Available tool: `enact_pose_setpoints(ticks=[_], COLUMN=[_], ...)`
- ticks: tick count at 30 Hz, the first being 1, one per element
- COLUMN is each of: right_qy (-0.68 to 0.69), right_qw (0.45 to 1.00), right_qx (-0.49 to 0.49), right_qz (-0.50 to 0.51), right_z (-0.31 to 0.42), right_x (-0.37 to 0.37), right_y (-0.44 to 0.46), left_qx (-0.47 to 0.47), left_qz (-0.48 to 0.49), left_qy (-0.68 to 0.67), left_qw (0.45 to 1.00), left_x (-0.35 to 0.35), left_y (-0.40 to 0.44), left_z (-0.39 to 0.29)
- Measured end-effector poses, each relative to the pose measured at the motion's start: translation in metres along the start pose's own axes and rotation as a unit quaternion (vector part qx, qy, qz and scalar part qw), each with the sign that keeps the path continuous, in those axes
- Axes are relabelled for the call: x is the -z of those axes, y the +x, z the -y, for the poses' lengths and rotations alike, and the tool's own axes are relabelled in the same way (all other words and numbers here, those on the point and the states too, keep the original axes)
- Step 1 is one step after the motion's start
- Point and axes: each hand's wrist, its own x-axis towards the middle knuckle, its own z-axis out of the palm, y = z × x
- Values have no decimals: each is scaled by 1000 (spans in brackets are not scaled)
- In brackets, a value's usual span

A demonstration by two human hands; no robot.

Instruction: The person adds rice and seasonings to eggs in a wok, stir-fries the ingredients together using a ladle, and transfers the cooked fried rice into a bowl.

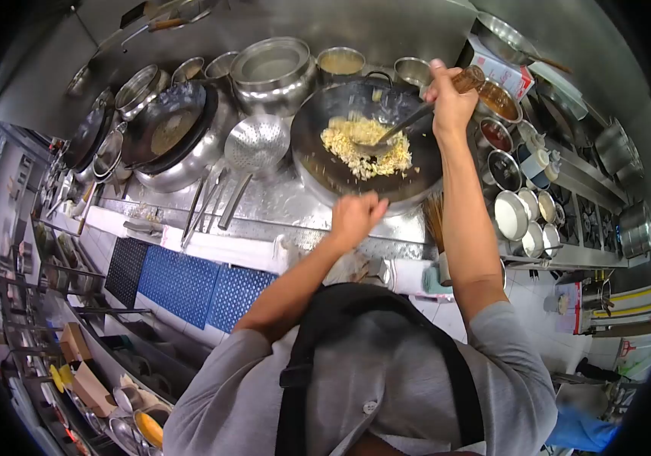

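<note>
R hand: R hand (451, 99), fingers wrapped round the brown wooden handle (468, 79) of a long-shafted dark metal ladle (416, 115); closed grip, raised over the wok's R side.
L hand: L hand (356, 220), fingers curled, thumb out, at the near rim of the wok; can't tell if it has hold of the rim or anything else.
Ladle bowl: down in the food, approx. mid-wok.
Food: pale yellow-and-white chopped mix w/ green bits (363, 159), heaped mid-wok, some bits loose on the near side; blurry specks above the heap.
Wok: big round dark metal wok (325, 171), in front of the person, w/ a loop handle at the far rim.
L of wok: perforated steel skimmer (257, 143) on the steel counter (264, 201), handle pointing nearer; further L, dark round pan (162, 125) on a steel pot.
Behind: wide shiny steel pot (272, 64), + smaller steel bowls.
R of wok: bowl of orange-brown liquid (498, 100), bowl of dark red sauce (496, 134), white-filled round tubs (511, 215), squeeze bottles (534, 163).
Near edge: bamboo-coloured bristle brush (435, 220) by the R forearm; long white cloth (211, 247) along the counter's L part.
</note>
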Motion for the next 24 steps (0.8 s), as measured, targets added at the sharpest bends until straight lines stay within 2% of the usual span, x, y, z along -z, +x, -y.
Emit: enact_pose_setpoints(ticks=[1,3,5,6,7,9,10,11,13,16,19,20,24], right_qy=[43,122,139,146,156,77,26,-14,64,65,59,44,47], right_qw=[998,989,983,983,980,985,994,996,993,993,996,994,995], right_qx=[44,86,111,105,105,135,56,40,-30,42,29,7,9], right_qz=[-25,-2,37,47,61,74,89,77,94,88,58,97,86], right_z=[9,42,65,61,53,12,-18,-28,-29,-4,-70,-70,-19], right_x=[-3,-5,-8,-6,-6,-4,-4,-15,-13,-14,-6,-6,-19], right_y=[14,28,25,17,12,-3,-6,-5,25,16,10,28,42], left_qx=[-13,-30,-62,-34,5,8,0,-8,-19,-25,-20,-25,0], left_qz=[11,10,-9,-15,21,16,35,57,82,94,99,99,105], left_qy=[8,-5,11,7,30,-9,8,23,50,70,74,70,62], left_qw=[1000,999,998,999,999,1000,999,998,995,993,992,992,993], left_x=[-1,9,13,6,1,-21,-30,-35,-42,-45,-46,-47,-43], left_y=[-19,-46,-32,-16,1,26,30,31,40,36,36,37,39], left_z=[-2,-16,-14,-4,7,40,53,58,67,70,69,71,66])
